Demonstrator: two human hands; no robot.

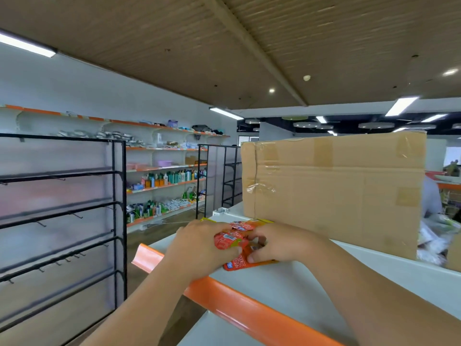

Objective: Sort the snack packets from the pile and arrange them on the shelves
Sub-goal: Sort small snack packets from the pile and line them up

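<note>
Two bare hands in shot, the left hand (199, 243) and the right hand (277, 243), both just beyond the orange shelf rail (224, 290). Forearms are bare as well, uncovered from the wrists, across that rail, right down to the lower edge. A thumbnail shows on each hand beyond the rail, short, plain and unpainted.

bright even indoor light, ceiling strip lights (27, 46) and downlights (271, 90), soft shadows, wide-angle bending at edges, left black rack (62, 208) motion-blurred
</note>
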